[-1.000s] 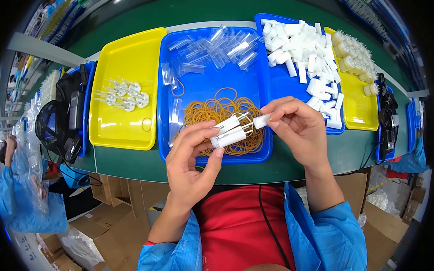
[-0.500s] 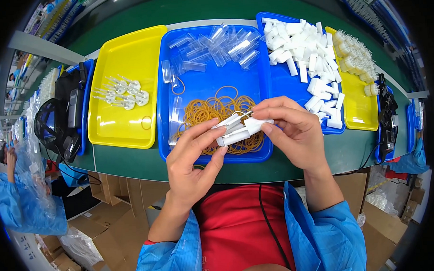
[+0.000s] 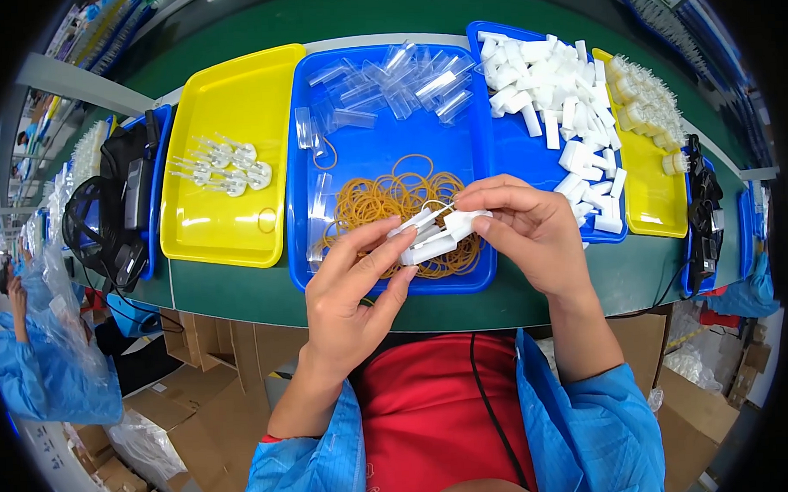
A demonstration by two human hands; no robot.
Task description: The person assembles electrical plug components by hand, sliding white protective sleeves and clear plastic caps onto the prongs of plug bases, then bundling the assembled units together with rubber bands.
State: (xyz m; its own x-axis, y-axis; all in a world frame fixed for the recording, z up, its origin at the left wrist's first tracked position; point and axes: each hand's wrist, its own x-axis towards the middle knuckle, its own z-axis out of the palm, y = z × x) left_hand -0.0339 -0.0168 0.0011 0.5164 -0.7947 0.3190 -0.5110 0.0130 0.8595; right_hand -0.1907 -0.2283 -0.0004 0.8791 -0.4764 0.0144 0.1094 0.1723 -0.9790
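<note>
Above the near part of the blue tray (image 3: 391,170), my two hands hold a small white plastic assembly (image 3: 439,241) between them. My left hand (image 3: 353,278) pinches its left end with thumb and fingertips. The thumb and index finger of my right hand (image 3: 528,233) grip its right end, where a thin white cable loops up near the fingertips. Whether it is one part or several fitted together, I cannot tell. Under the hands lies a heap of tan rubber bands (image 3: 366,199). Clear plastic sleeves (image 3: 397,85) are piled at the tray's far end.
To the left, a yellow tray (image 3: 224,96) carries several white pronged parts (image 3: 226,168). White rectangular pieces (image 3: 545,85) heap in a blue tray at right; beyond it stands a yellow tray with pronged parts (image 3: 641,103). Black cabled devices (image 3: 123,203) lie far left. A co-worker's blue sleeve (image 3: 47,362) shows there.
Both hands keep their grip on the white assembly, with only slight shifts of the fingers. At the far left, the co-worker has moved a little.
</note>
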